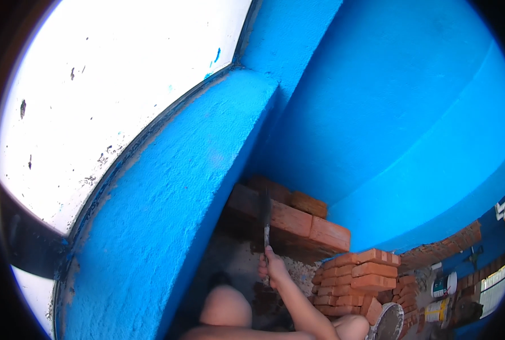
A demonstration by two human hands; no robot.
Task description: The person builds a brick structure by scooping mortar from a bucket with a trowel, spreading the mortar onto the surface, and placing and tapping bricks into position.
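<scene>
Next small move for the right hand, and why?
Probably guide the flat-bladed tool along the front of the brick row: the right hand grips its handle, and the blade points away, overlapping the row in this view. Whether it touches the bricks, I can't tell, so go gently.

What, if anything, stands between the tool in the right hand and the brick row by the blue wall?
Nothing visible: the right hand grips the trowel-like tool, whose dark blade overlaps the brick row in view; contact is unclear. The brick stack stands off to the right.
</scene>
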